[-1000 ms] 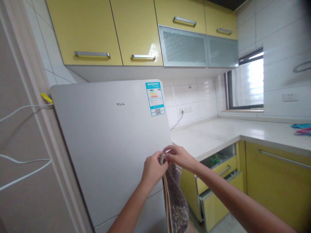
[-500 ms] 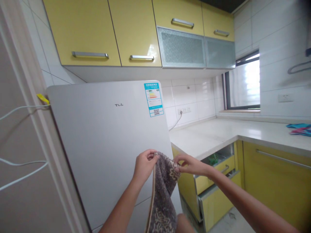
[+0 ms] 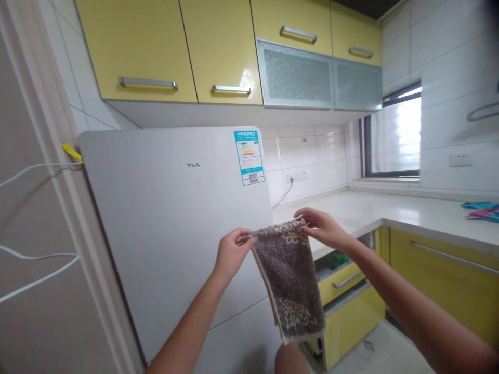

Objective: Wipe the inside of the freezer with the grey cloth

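Since the left hand (image 3: 231,251) and right hand (image 3: 320,226) only pinch the towel's (image 3: 290,272) top corners, one could slip, dropping it toward 6 o'clock by the fridge (image 3: 171,223).

A white fridge (image 3: 171,228) fills the centre, its blue energy label (image 3: 249,158) at the door's 1 o'clock corner. Yellow wall cupboards (image 3: 163,47) run above at 12 o'clock, two frosted glass doors (image 3: 317,75) beside them. A pale worktop (image 3: 374,213) stretches toward 3 o'clock beneath a window (image 3: 397,135). Something blue and pink, perhaps cloth (image 3: 483,210), lies far right. Yellow drawers (image 3: 346,291) stand open at 5 o'clock. White cables (image 3: 35,218) hang at 9 o'clock.
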`<state>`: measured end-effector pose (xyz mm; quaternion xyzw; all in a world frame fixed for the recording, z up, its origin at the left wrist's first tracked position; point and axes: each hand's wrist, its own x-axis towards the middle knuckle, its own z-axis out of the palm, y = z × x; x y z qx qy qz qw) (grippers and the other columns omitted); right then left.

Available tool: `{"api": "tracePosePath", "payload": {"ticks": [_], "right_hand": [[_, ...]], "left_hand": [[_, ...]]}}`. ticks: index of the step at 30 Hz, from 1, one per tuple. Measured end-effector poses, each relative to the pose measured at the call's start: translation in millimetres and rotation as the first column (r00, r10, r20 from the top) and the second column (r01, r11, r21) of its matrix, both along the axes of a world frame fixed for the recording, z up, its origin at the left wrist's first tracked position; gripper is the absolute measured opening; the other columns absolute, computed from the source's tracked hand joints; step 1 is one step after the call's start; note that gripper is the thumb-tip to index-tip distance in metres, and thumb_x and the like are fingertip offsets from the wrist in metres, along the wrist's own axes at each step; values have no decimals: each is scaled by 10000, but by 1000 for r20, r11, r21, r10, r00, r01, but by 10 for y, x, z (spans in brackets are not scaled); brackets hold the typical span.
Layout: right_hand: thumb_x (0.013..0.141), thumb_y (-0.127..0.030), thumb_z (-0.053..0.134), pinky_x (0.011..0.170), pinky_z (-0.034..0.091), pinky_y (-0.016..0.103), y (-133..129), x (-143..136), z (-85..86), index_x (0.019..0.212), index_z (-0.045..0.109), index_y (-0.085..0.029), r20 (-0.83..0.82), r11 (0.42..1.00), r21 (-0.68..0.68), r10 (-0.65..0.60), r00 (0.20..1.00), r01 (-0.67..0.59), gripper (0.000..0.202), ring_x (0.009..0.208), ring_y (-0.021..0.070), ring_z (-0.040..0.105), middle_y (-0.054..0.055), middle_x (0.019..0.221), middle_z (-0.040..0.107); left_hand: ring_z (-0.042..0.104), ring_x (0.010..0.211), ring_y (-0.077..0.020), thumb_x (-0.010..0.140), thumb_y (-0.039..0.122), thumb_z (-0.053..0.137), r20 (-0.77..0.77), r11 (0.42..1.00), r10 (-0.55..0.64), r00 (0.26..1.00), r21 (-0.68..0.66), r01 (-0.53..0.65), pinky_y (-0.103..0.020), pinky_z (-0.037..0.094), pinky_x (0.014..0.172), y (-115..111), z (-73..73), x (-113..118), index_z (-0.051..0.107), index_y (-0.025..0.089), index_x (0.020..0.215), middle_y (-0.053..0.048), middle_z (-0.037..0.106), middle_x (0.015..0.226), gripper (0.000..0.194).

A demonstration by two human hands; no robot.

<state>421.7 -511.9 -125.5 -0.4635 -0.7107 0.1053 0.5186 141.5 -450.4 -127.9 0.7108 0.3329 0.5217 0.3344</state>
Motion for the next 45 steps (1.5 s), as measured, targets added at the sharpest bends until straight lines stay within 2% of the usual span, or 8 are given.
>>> {"api": "tracePosePath", "payload": {"ticks": [4,10,16,19,23,30,36,45], "right_hand": [[749,-436,706,699,488,296,-14,211,53,1121,678,-197,-90,998,-30,-60,994,57,443,679,138,547,-45,661,524],[679,-490,769,677,448,277,-32,655,172,1084,725,-176,-191,978,-79,-207,959,195,514,747,157,575,4,749,616],[662,-490,779,454,267,241,241,1201,275,1233,637,-160,-260,966,-172,-234,937,193,675,491,76,379,-72,595,497],[639,-428,801,442,299,232,607,1480,344,1152,671,-146,-283,957,-189,-267,921,220,600,479,73,412,-72,564,505],[613,-279,823,464,381,212,1367,1768,378,1005,707,-129,-361,938,-248,-320,876,241,436,480,66,472,-73,541,527],[777,-104,721,497,448,169,2631,1985,123,893,684,-112,-425,899,-361,-395,814,247,123,483,39,507,-76,552,557],[918,-239,651,518,491,181,3146,2108,-172,907,643,-124,-444,872,-452,-402,801,188,116,564,50,558,-49,725,617],[931,-295,639,605,559,224,3621,2123,-368,914,646,-125,-565,907,-417,-301,769,48,172,656,77,630,-17,798,664]], "left_hand": [[699,773,-174,636,280,788,18,997,-76,997,9,75,-272,544,740,1,5,243,704,185,821,-27,752,782,224],[709,808,-183,684,241,757,3,984,-174,985,32,174,-282,555,763,119,17,809,727,177,895,-57,771,860,223],[695,828,-182,782,251,678,-231,985,-32,972,158,70,-304,530,799,440,79,1487,756,203,982,-53,783,908,220],[688,834,-203,797,254,667,-297,984,19,955,175,35,-327,513,806,715,130,1824,752,220,988,-56,778,893,211],[663,1018,-269,838,146,568,-382,970,130,915,241,-37,-382,468,922,1160,182,2246,727,178,986,-151,742,1033,220],[629,1134,-310,865,50,392,-419,959,284,863,132,-251,-389,447,916,1854,101,2821,630,93,1128,-248,639,1194,357],[676,1056,-295,913,116,339,-342,896,375,862,-105,-431,-384,474,788,2224,-88,3067,567,127,1196,-222,645,1211,364],[660,1111,-253,909,117,394,-268,785,514,815,-237,-573,-378,487,852,2680,-206,3089,565,225,1176,-116,682,1211,335]]}}
